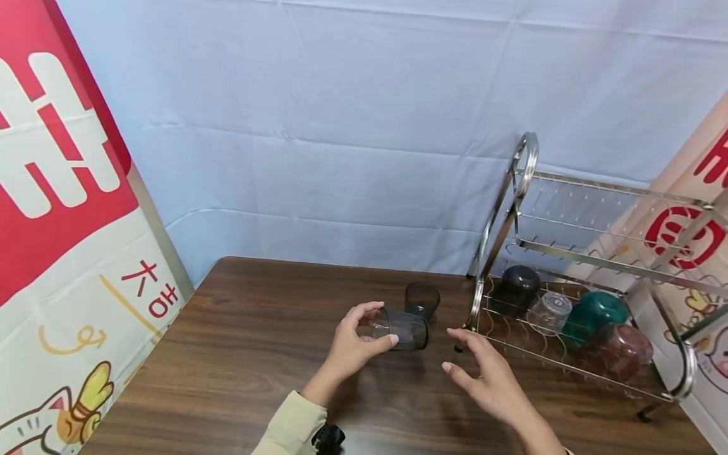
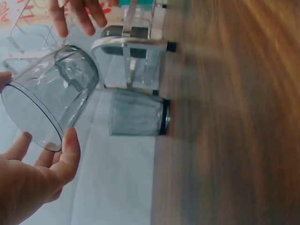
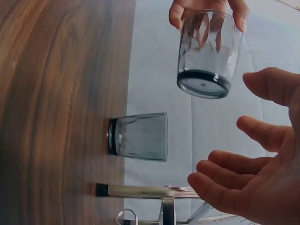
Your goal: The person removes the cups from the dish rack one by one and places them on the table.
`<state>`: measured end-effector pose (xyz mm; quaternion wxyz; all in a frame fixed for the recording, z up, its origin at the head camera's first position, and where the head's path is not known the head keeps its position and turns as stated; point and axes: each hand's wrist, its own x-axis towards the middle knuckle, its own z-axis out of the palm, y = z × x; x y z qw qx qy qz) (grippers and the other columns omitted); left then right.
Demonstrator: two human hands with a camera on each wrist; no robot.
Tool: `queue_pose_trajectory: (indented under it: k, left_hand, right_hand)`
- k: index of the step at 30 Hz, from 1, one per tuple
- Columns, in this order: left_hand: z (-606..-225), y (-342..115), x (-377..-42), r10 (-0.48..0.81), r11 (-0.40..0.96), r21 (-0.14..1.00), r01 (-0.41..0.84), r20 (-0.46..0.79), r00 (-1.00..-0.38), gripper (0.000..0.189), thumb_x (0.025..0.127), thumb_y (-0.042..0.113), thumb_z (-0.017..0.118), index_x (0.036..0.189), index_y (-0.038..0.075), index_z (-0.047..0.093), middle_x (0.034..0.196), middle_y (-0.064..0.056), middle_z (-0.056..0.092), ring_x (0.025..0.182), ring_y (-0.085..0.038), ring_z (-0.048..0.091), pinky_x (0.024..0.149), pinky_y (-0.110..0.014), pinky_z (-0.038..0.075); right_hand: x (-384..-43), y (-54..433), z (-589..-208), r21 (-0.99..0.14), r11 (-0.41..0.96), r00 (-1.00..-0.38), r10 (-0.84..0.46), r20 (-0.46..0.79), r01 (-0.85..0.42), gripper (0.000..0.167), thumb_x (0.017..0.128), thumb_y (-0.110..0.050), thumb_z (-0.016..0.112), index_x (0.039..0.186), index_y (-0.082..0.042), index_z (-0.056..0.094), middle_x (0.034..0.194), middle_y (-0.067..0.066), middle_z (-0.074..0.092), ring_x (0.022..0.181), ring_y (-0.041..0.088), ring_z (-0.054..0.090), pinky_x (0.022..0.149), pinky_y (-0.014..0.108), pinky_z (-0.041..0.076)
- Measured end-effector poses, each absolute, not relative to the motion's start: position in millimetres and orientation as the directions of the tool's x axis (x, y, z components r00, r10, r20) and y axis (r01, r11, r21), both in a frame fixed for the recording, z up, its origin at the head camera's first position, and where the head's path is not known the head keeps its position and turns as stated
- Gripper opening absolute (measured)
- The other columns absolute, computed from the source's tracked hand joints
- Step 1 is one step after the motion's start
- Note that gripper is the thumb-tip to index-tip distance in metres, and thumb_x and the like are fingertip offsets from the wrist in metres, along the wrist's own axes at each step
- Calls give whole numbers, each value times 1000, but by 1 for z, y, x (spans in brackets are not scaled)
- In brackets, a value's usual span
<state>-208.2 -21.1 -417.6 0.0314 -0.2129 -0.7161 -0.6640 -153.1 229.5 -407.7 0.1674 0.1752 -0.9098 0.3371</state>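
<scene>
My left hand (image 1: 354, 341) holds a clear grey drinking glass (image 1: 408, 330) by its rim, with the glass tipped on its side above the table and its base pointing right. In the left wrist view, the thumb and fingers pinch the rim of that glass (image 2: 56, 93). To the right of the base, my right hand (image 1: 483, 376) hovers with fingers spread and nothing in it; the right wrist view shows a gap between its fingertips (image 3: 253, 82) and the glass. A second grey glass (image 1: 422, 299) stands upright on the table just behind the held one.
A metal dish rack (image 1: 603, 262) stands at the right. On its lower tier sit a dark glass (image 1: 516, 289), a clear glass (image 1: 550, 313), a teal glass (image 1: 597, 315) and a pink glass (image 1: 617, 351). A pale cloth (image 1: 318, 145) hangs behind the wooden table (image 1: 244, 354).
</scene>
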Motion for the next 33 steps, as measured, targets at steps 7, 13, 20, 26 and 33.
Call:
queue_pose_trajectory:
  k: [7,13,20,26,33]
  left_hand:
    - [-433,-27,-225,221,161,916,366,328,-918,55,77,23,77,127,16,55,120,-11,51,103,-31,49,76,-36,47]
    - [-430,-29,-233,198,209,913,350,311,-929,57,75,32,78,126,18,56,118,-9,51,102,-27,50,82,-42,43]
    - [-426,-31,-241,172,246,914,321,285,-943,56,74,33,78,124,19,57,116,-6,51,99,-23,50,83,-42,42]
    - [-425,-29,-247,154,304,893,332,297,-942,57,72,32,79,124,19,58,114,-5,52,99,-23,49,84,-41,41]
    - [-427,-25,-251,167,348,871,347,307,-937,62,71,31,79,126,11,57,113,-10,51,99,-30,50,83,-41,42]
  right_hand:
    - [-155,239,-402,-486,765,-899,-283,336,-422,51,82,-20,72,127,-8,53,132,20,44,116,41,45,82,58,39]
    - [-156,247,-395,-416,823,-916,-291,276,-386,48,83,-23,72,125,-9,56,133,24,42,117,45,42,83,61,37]
    - [-160,257,-388,-345,859,-917,-296,268,-378,45,82,-23,72,122,-6,59,124,27,50,111,46,48,83,60,38]
    - [-164,266,-380,-287,905,-947,-275,168,-314,46,81,-29,72,119,-6,61,120,27,52,107,46,50,78,59,41]
    - [-169,274,-375,-268,914,-951,-276,141,-305,49,79,-30,74,117,-4,61,114,24,55,101,44,53,74,56,43]
